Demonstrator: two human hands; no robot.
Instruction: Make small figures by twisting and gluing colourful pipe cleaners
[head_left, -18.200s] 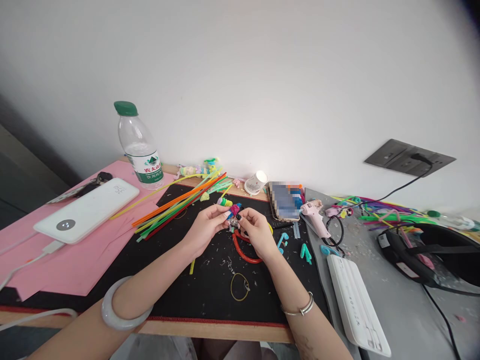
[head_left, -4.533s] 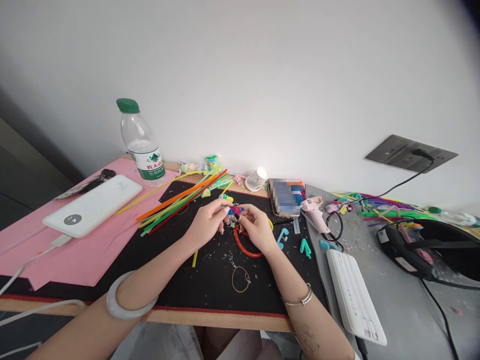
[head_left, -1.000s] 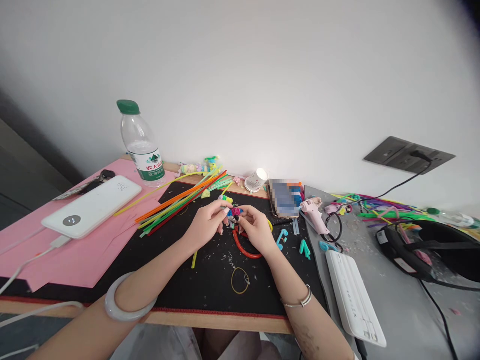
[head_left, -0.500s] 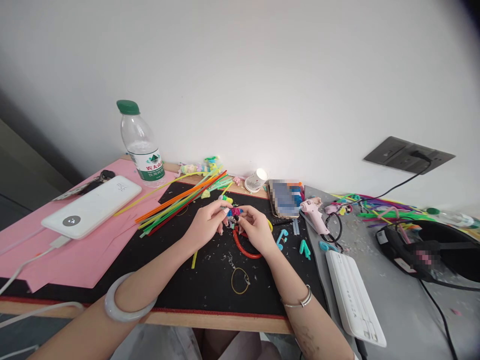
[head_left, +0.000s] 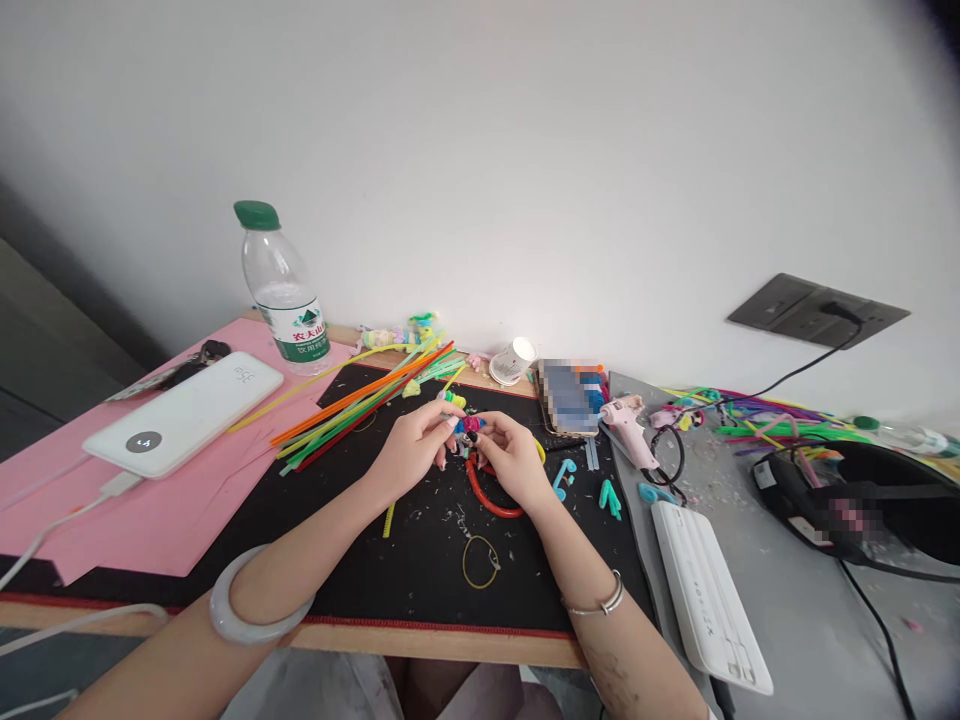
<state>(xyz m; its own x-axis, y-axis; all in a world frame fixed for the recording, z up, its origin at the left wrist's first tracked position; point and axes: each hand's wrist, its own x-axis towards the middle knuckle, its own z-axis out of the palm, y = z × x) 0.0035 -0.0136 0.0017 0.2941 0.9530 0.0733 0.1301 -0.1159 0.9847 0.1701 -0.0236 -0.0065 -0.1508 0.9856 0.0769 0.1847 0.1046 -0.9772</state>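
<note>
Between my two hands is a small, multicoloured pipe-cleaner piece (head_left: pixel 470 425) with blue, magenta and dark parts, raised a little above the black mat (head_left: pixel 427 590). My left hand (head_left: pixel 420 440) pinches its left side with thumb and forefinger. My right hand (head_left: pixel 514 455) closes on its right side, hiding much of it. Just behind the fingertips shows a yellow and green fuzzy bit (head_left: pixel 452 398). A red curved tube-like piece (head_left: pixel 491 500) lies below my right hand, partly covered by it. Nearer me on the mat is a thin tan ring (head_left: pixel 480 562).
Orange, green and red pipe cleaners (head_left: pixel 367 405) lie left of my hands. Further left are a white power bank (head_left: pixel 184 412) and a water bottle (head_left: pixel 285 290). A paper cup (head_left: pixel 513 361), phone (head_left: pixel 568 398), pink glue gun (head_left: pixel 632 432), second power bank (head_left: pixel 709 590) and black headset (head_left: pixel 847 500) stand rightward.
</note>
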